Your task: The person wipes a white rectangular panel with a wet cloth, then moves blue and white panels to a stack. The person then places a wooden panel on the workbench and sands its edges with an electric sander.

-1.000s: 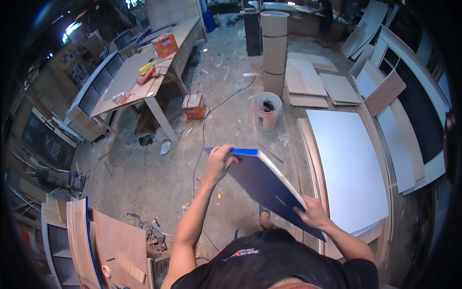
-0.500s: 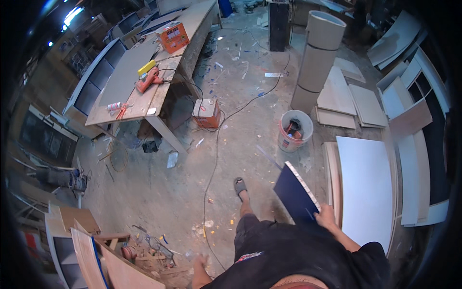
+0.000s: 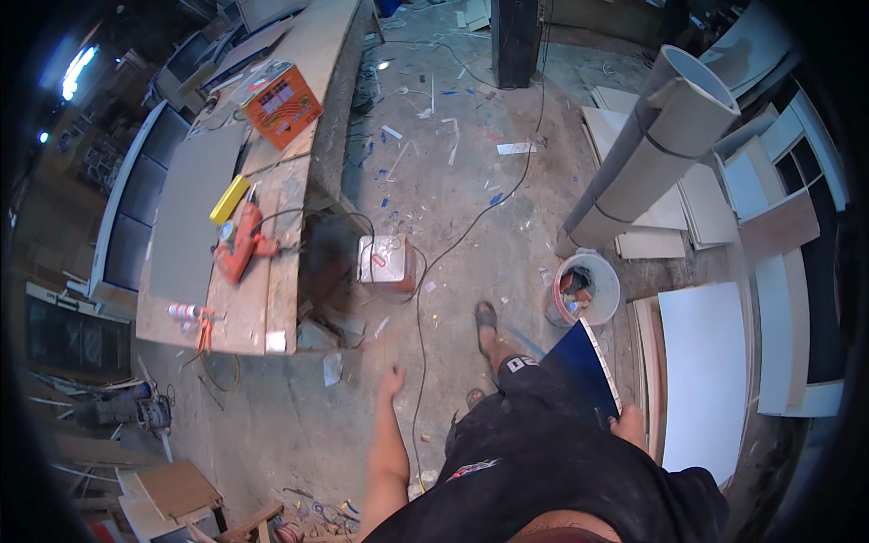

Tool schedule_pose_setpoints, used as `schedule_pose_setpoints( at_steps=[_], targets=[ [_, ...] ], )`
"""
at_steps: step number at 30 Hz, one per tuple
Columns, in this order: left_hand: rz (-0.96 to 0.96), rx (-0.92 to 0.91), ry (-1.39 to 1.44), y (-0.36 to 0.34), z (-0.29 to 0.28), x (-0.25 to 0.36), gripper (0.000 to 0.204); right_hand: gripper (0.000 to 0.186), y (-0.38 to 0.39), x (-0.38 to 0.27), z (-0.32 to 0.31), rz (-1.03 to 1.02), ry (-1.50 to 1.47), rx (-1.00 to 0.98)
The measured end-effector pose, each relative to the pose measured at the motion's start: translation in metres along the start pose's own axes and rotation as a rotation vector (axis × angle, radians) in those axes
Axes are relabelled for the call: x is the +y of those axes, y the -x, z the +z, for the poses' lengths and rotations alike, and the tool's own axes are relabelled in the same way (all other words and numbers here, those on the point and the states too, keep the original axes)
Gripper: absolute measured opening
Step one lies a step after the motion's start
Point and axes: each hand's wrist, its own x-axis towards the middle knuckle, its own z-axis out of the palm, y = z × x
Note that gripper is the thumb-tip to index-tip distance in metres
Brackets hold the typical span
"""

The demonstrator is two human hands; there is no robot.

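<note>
A dark blue panel (image 3: 579, 369) with a pale edge strip hangs at my right side. My right hand (image 3: 628, 423) is closed on that pale edge, near the panel's rear end, and my body hides part of the board. Out over the floor, my left hand (image 3: 392, 381) swings forward with nothing visible in it; its fingers are too small and foreshortened to read. Just ahead of the panel stands a white bucket (image 3: 609, 309) with tools inside.
To the left is a workbench (image 3: 282, 299) carrying a red drill (image 3: 237, 249), a yellow block (image 3: 229, 199) and an orange box (image 3: 282, 104). A cable (image 3: 471, 220) crosses the floor. At right stand a tall tube (image 3: 634, 172) and a white sheet (image 3: 704, 371).
I have moved forward, so the workbench, bucket and tube appear nearer. My left arm has swung forward from the lower edge. The blue panel stays in my right hand.
</note>
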Motion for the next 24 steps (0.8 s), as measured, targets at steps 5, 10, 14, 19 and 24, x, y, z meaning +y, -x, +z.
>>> schedule_pose_setpoints(
  at_steps=[5, 10, 14, 19, 24],
  targets=[
    [0.339, -0.039, 0.213, -0.201, -0.069, 0.237, 0.05, 0.026, -0.115, -0.12, -0.015, 0.226, -0.146, 0.096],
    [0.191, -0.3, 0.175, -0.301, -0.105, 0.321, 0.053, 0.028, -0.267, -0.211, -0.035, 0.111, -0.208, 0.101],
    [-0.055, -0.529, -0.137, -0.38, -0.096, 0.22, 0.054, 0.026, -0.39, -0.312, -0.056, 0.027, -0.244, 0.126],
    [-0.4, -0.878, -0.386, -0.485, -0.091, 0.207, 0.05, 0.024, -0.551, -0.423, -0.087, 0.063, -0.199, 0.188],
    [-0.167, -0.705, -0.252, -0.693, -0.104, 0.228, 0.049, 0.023, -0.703, -0.538, -0.122, 0.115, -0.266, 0.189]
  ],
)
